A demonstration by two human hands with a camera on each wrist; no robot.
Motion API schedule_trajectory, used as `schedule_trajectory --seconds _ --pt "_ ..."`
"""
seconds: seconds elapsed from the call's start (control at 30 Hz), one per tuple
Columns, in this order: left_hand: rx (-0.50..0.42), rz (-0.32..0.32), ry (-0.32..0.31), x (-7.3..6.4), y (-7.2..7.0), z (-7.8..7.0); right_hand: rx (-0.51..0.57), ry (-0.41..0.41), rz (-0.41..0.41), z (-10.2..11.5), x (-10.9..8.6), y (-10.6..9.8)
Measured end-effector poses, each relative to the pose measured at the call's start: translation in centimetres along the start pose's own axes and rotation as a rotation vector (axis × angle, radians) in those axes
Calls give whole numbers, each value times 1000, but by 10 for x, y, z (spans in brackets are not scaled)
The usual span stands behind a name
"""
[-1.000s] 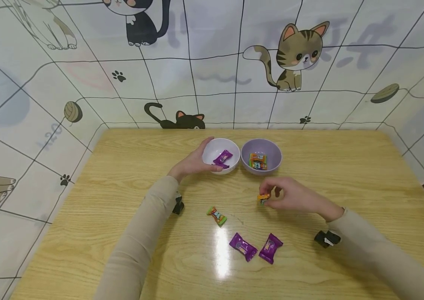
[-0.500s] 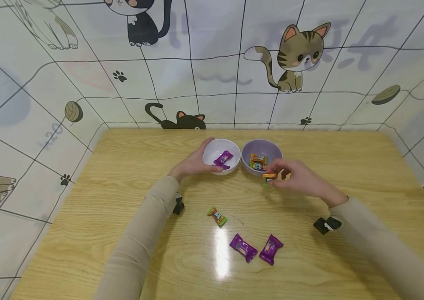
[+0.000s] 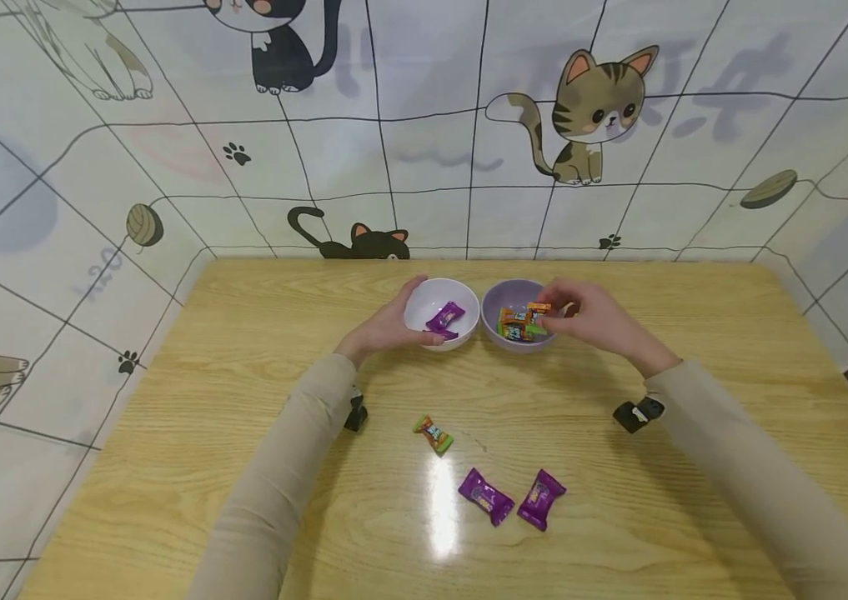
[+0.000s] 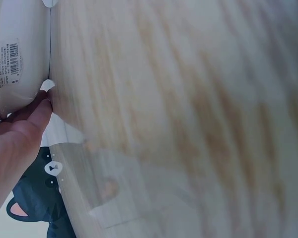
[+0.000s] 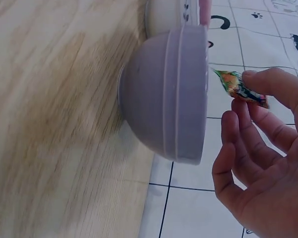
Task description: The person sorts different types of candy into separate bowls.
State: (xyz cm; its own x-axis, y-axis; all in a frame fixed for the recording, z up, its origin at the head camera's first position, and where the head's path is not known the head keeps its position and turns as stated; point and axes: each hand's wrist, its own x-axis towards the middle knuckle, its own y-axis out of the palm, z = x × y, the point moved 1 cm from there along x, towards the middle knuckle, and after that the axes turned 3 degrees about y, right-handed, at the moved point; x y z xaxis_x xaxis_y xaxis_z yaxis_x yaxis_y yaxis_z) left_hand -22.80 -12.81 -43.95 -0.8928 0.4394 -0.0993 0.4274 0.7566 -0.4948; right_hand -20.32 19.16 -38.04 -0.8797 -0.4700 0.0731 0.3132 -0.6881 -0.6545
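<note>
One orange-and-green wrapped candy: over the mouth of the lavender bowl, just above its rim and apart from the wall.
Right hand: pinching that candy between thumb and fingertips; we see the lower fingers loosely bent below, holding nothing.
Wrapper: we judge it light and slick, a thin film that could slide under a careless pinch — the filling is probably firm, so nothing here seems fragile. We would take hold across the plump middle, since the flat ends look floppy.
Lavender bowl contents: orange-and-green candies heaped at the bottom, at least two as far as we can tell.
White bowl: just beside the lavender one, upright, with two purple candies inside.
Left hand: spread around the white bowl's left side — thumb at the near edge, fingers at the far side, gripping it.
Loose candies: nearer us on the wooden table lie one green-and-orange piece and two purple-wrapped pieces.
Backdrop: a cat-printed sheet behind the table.
</note>
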Motion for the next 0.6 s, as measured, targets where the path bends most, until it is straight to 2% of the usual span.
schedule_trajectory --seconds 0.27,0.6 --pt "0 5 4 -1 1 0 -8 26 -35 -11 4 -5" --pt "12 0 6 -1 -1 1 51 -13 -59 3 -9 3"
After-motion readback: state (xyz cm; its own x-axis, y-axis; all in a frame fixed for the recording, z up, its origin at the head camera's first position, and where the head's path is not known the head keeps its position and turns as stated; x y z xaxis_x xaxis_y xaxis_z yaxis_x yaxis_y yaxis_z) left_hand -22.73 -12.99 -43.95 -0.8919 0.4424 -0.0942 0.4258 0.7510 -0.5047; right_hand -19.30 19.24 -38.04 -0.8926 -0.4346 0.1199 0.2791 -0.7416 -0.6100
